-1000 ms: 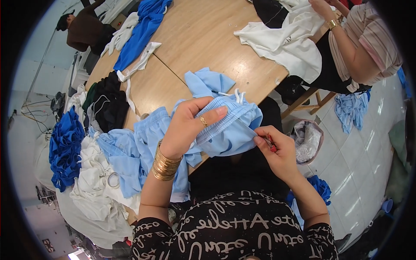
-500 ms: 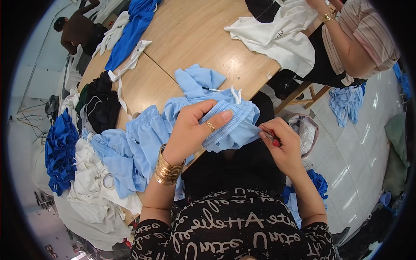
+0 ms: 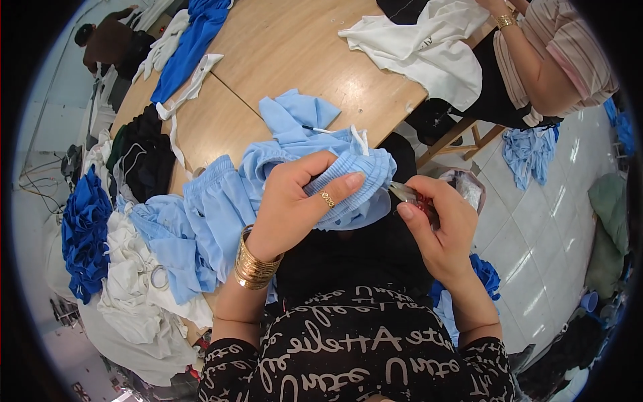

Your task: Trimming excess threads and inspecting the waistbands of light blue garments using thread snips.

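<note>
My left hand is closed on a light blue garment, with the thumb lying along its gathered elastic waistband. A white drawstring sticks up from the far side of the band. In my right hand is a pair of thread snips with metal blades and red on the handle, partly hidden by the fingers. The blade tips point left, at the right edge of the waistband. More light blue cloth from the pile lies on the table just beyond.
Elastic-waisted light blue garments lie left of my hands, beside white cloth, dark blue cloth and black cloth. The wooden table stretches ahead. At the right, a person handles white fabric.
My right hand has turned and shifted slightly right, and the snips' blades now show at the band's edge. The cloth stretched toward that hand has dropped back. My left hand keeps its grip.
</note>
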Demonstrator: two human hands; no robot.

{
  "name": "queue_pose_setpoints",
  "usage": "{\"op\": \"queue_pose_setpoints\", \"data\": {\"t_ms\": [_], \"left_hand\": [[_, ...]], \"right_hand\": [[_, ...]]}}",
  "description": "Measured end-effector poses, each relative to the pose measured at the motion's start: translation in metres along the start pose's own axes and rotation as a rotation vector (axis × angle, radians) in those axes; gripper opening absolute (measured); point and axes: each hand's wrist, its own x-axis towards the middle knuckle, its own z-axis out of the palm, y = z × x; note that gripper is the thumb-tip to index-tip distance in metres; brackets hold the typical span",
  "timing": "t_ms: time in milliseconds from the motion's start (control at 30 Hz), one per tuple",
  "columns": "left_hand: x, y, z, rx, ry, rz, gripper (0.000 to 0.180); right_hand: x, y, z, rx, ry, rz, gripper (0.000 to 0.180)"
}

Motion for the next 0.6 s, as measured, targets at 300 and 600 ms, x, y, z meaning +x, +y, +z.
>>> {"op": "queue_pose_setpoints", "data": {"t_ms": [300,600], "left_hand": [[-0.001,0.001,0.008,-0.044,-0.018,0.045,0.028],[0.001,0.011,-0.005,0.15,-0.305,0.007,0.047]], "right_hand": [[0.007,-0.006,0.019,0.684,-0.048,0.607,0.019],[0.012,-0.003,0.017,0.985,0.167,0.748,0.017]]}}
